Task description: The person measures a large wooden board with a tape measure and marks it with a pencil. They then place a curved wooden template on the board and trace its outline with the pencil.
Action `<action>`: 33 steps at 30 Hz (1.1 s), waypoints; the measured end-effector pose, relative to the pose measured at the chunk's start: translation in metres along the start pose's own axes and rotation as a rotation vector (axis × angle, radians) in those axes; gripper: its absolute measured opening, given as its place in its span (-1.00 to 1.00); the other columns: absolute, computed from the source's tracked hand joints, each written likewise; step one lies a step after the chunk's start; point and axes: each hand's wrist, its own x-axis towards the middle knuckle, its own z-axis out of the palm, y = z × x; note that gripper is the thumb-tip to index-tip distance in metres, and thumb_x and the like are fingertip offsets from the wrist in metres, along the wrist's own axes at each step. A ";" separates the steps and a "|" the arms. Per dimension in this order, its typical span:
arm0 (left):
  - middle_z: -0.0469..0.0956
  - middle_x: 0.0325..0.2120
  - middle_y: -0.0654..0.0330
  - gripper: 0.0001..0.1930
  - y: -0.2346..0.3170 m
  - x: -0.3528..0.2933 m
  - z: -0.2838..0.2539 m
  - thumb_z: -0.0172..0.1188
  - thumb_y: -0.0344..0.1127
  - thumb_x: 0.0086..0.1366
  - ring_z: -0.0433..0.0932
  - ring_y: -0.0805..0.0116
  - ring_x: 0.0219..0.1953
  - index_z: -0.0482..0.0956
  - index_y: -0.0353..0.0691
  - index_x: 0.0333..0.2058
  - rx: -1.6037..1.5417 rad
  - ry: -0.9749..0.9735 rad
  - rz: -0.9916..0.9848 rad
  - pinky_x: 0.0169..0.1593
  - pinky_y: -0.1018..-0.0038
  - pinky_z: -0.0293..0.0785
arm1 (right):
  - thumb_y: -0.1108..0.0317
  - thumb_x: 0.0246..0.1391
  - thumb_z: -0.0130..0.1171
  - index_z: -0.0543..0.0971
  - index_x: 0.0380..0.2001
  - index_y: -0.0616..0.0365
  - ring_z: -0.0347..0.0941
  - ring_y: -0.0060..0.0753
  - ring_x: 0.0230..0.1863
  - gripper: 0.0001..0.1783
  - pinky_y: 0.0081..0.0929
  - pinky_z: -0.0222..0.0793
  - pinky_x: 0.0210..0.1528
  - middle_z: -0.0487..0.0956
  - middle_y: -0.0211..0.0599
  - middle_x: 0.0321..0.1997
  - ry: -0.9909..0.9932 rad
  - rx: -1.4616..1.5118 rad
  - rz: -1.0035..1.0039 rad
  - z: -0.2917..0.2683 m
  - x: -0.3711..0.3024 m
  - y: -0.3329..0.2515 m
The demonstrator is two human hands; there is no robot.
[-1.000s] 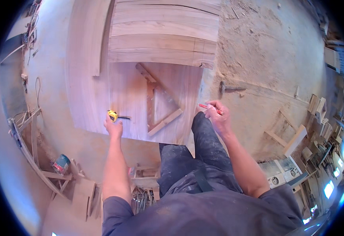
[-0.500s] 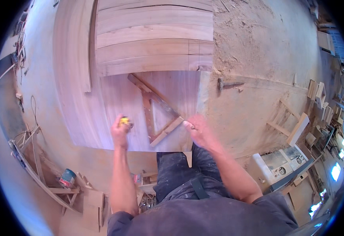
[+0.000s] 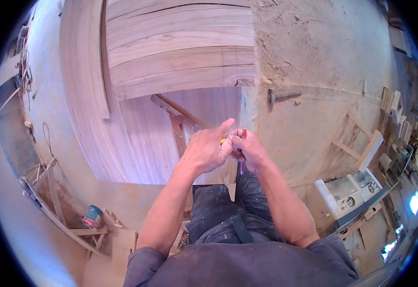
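One red pen [image 3: 244, 135], one tape measure [image 3: 222, 140] (mostly hidden), one hammer [image 3: 281, 97]. Right hand [image 3: 253, 147]: grip pinching pen. Left hand [image 3: 205, 149]: grip round tape measure.

We class the place as a woodworking workshop. Evidence: we see pale planks [image 3: 182, 52], grain plainly visible, lying over a broad wooden panel [image 3: 139, 148]. On the panel we note a frame of angled wooden bars [image 3: 177, 117], partly hidden, and above its near edge a slim red marking tool [image 3: 244, 136]. To the right we record a hammer [image 3: 283, 96] on a dusty floor [image 3: 309, 124], with loose debris [image 3: 285, 33] beyond it. Further right we find small wooden frames and cut pieces [image 3: 394, 106] crowded together. At lower left we observe a teal-and-red can [image 3: 92, 216] beside rough timber supports [image 3: 82, 232].
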 end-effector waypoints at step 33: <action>0.69 -0.36 0.02 -0.70 -0.048 0.044 -0.095 0.34 -0.08 0.16 0.67 0.02 -0.27 0.77 -0.19 -0.29 0.335 0.375 -0.275 -0.14 0.25 0.55 | 0.42 0.06 0.11 0.48 -0.50 0.12 0.46 -0.31 -0.62 -0.91 -0.55 0.20 -0.72 0.54 -0.22 -0.55 0.367 0.698 -0.429 -0.125 0.062 -0.080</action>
